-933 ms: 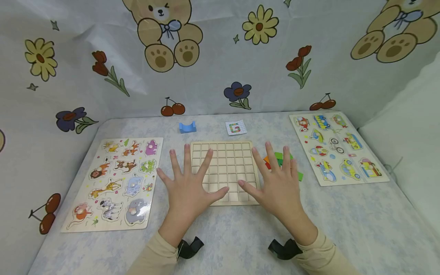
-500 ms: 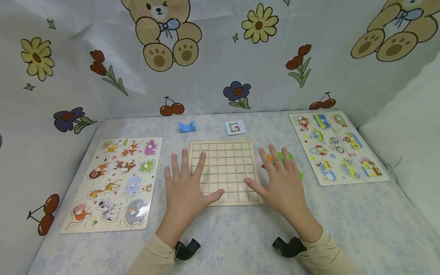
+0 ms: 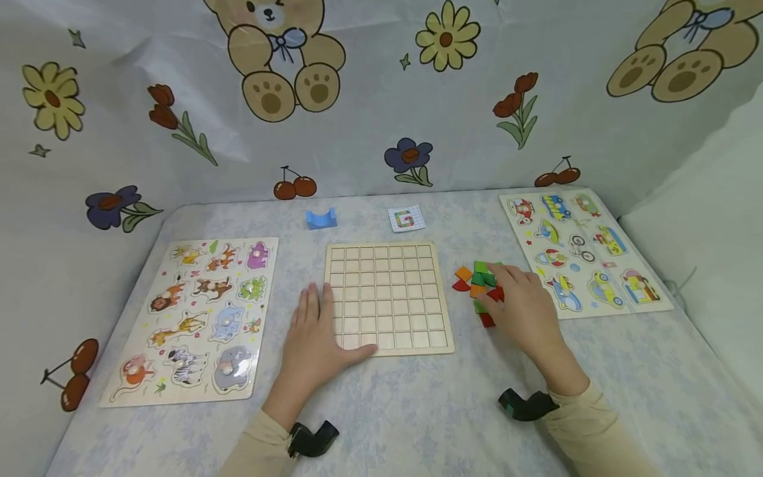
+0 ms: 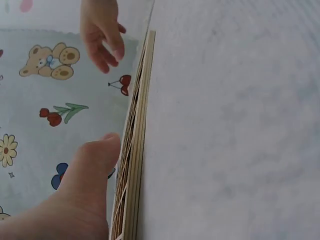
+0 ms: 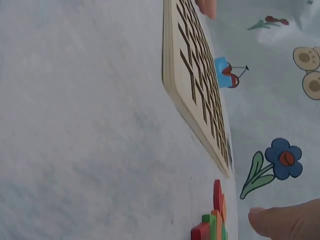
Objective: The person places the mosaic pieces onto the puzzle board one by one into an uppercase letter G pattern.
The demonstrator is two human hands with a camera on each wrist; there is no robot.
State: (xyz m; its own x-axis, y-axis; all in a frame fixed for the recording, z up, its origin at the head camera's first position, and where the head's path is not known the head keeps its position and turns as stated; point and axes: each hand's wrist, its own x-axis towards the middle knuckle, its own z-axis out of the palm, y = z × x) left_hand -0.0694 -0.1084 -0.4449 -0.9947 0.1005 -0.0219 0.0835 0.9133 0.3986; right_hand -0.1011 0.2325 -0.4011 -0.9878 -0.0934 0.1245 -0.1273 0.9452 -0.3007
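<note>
A light wooden grid board (image 3: pixel 390 298) lies in the middle of the table. My left hand (image 3: pixel 312 338) rests along its left side, fingers straight and thumb spread over the front edge. In the left wrist view that thumb (image 4: pixel 95 165) shows right at the board's rim. To the right of the board lies a pile of small coloured tiles (image 3: pixel 479 290) in red, orange and green. Over the pile my right hand (image 3: pixel 527 311) reaches with bent fingers, thumb and fingertips apart, partly covering the tiles. In the right wrist view the right thumb (image 5: pixel 280 221) stands beside the tiles (image 5: pixel 212 222).
An animal puzzle board (image 3: pixel 197 318) lies at the left and a vehicle puzzle board (image 3: pixel 581 255) at the back right. Behind the grid board are a blue holder (image 3: pixel 322 219) and a small pattern card (image 3: pixel 407 218). A printed curtain (image 3: pixel 369 99) hangs behind the table.
Both hands were spread over the grid board's sides. My left hand has drawn back and down to the board's left edge; my right hand has moved right onto the tiles, its fingers bending.
</note>
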